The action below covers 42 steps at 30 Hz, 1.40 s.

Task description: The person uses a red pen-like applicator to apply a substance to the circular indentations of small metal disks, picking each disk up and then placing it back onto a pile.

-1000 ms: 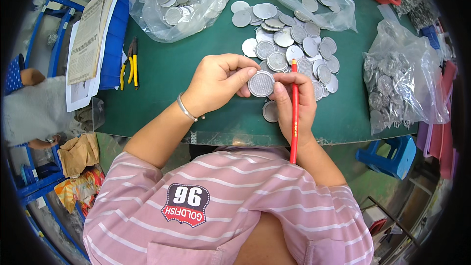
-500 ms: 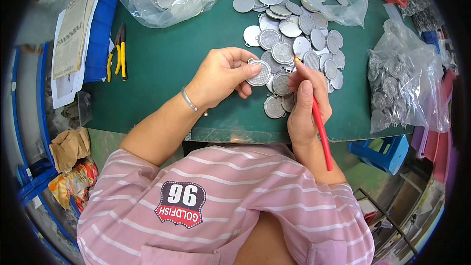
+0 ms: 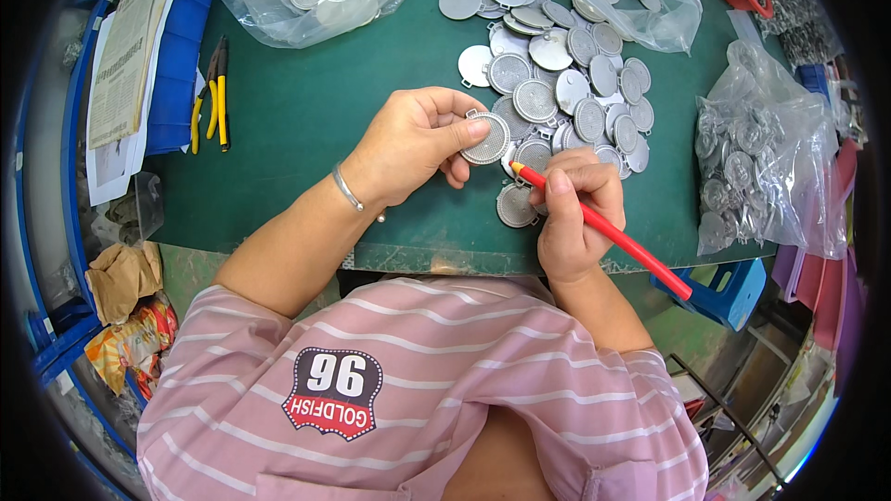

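Between the thumb and fingers of my left hand [image 3: 422, 137] is a round grey metal disc [image 3: 486, 141] with a textured face, a beaded rim and a small loop at its edge. My right hand [image 3: 577, 209] grips a red pencil [image 3: 631, 249] with its yellowish tip pointing up and left. That tip sits just below and right of the held disc, apart from it. Beyond both hands spreads a loose pile of similar discs [image 3: 535, 100], some textured side up and some smooth. The right hand's fingers cover part of the pile's near edge.
Clear plastic bags of discs lie at the far left [image 3: 316, 0] and far right [image 3: 640, 0]. Another bag of clear-looking round parts [image 3: 742, 158] rests at the right. Yellow-handled pliers [image 3: 221, 102] lie beside a blue bin [image 3: 181, 65]. A blue stool [image 3: 729, 292] stands below the table.
My right hand has turned and drawn nearer to my left, bringing the pencil tip from the pile down toward the held disc. The left hand keeps its hold, nearly still.
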Tool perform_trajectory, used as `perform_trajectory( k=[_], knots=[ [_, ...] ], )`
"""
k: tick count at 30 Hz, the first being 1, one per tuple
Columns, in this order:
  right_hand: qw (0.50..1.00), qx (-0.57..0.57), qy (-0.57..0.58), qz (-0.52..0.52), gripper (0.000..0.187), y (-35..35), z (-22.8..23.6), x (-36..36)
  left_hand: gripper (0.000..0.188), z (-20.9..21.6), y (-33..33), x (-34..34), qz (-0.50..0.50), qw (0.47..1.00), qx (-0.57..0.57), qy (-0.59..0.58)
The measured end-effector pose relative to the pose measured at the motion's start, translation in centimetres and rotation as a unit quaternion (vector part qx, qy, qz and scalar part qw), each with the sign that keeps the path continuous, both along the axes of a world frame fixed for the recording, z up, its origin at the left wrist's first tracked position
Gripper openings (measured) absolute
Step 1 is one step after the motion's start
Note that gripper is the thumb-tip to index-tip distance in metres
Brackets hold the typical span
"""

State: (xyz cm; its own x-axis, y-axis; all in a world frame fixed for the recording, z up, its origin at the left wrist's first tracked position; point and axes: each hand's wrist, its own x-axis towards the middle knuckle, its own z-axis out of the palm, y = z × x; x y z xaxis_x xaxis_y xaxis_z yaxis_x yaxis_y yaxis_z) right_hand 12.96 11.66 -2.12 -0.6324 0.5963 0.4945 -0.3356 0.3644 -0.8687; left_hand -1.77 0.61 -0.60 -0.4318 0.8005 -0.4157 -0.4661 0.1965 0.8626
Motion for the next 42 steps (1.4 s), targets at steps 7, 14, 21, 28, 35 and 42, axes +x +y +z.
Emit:
perform_trajectory(
  k=[7,14,21,28,35,42],
  knots=[
    [1.000,0.020,-0.015,-0.003,0.010,-0.32,0.09,-0.13,0.021,-0.07,0.05,0.11,-0.004,1.000,0.006,0.004],
    [0.999,0.031,-0.029,0.003,0.011,-0.23,-0.05,-0.14,0.020,0.01,0.03,0.09,-0.002,1.000,0.003,0.011],
    [1.000,0.007,-0.001,-0.025,0.010,-0.24,-0.05,-0.21,0.020,-0.06,0.00,0.19,-0.005,1.000,0.000,0.015],
    [1.000,-0.002,-0.006,-0.023,0.010,-0.28,0.16,-0.27,0.019,0.08,-0.06,0.20,-0.012,1.000,0.000,0.025],
    [0.999,-0.006,-0.028,-0.021,0.010,-0.22,0.05,-0.18,0.020,-0.04,-0.06,0.21,-0.017,0.999,0.010,0.027],
    [0.999,-0.005,-0.026,-0.037,0.010,-0.22,-0.21,-0.08,0.020,0.08,-0.02,0.20,0.007,1.000,-0.003,-0.001]
  ],
)
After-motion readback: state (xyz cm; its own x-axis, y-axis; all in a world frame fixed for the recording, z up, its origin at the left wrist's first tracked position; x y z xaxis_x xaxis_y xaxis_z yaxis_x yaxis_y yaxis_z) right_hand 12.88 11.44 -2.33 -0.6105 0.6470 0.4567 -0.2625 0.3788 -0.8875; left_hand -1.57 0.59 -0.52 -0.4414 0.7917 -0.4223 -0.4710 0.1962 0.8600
